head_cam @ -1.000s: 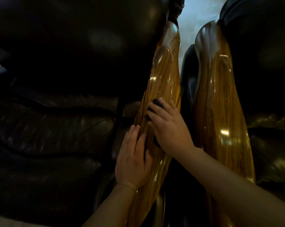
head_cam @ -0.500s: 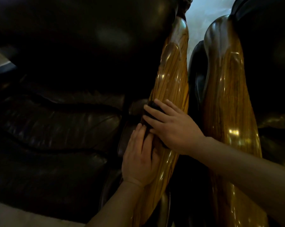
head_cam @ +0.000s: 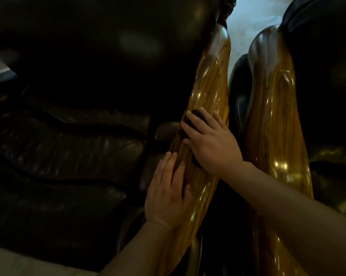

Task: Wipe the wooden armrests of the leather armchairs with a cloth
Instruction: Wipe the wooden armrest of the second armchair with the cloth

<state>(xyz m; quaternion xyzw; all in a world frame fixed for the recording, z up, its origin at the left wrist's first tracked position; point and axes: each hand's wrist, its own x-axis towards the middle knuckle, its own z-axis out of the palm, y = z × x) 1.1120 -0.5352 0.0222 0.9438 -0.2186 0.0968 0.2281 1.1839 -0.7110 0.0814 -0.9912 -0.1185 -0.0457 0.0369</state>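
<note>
Cloth [head_cam: 196, 118]: dark, frame centre, pressed under right hand [head_cam: 210, 144], whose grip covers it on the left armrest [head_cam: 206, 92].
Left hand [head_cam: 168, 192]: flat, holding nothing, lower on that armrest.
Second armrest [head_cam: 275, 124]: right, untouched.
Armchairs [head_cam: 68, 136]: dark leather.

Both wooden armrests, the left armrest [head_cam: 208, 100] and the right armrest [head_cam: 271, 120], are glossy golden brown with fine dark lengthwise grain streaks, darkening to deep brown at their far ends (bright yellow glints dot the varnish). The leather seat cushion [head_cam: 68, 148] and backrest [head_cam: 108, 36] are near-black dark brown. The cloth [head_cam: 197, 114] looks black. The floor [head_cam: 253, 16] is pale grey-blue
</note>
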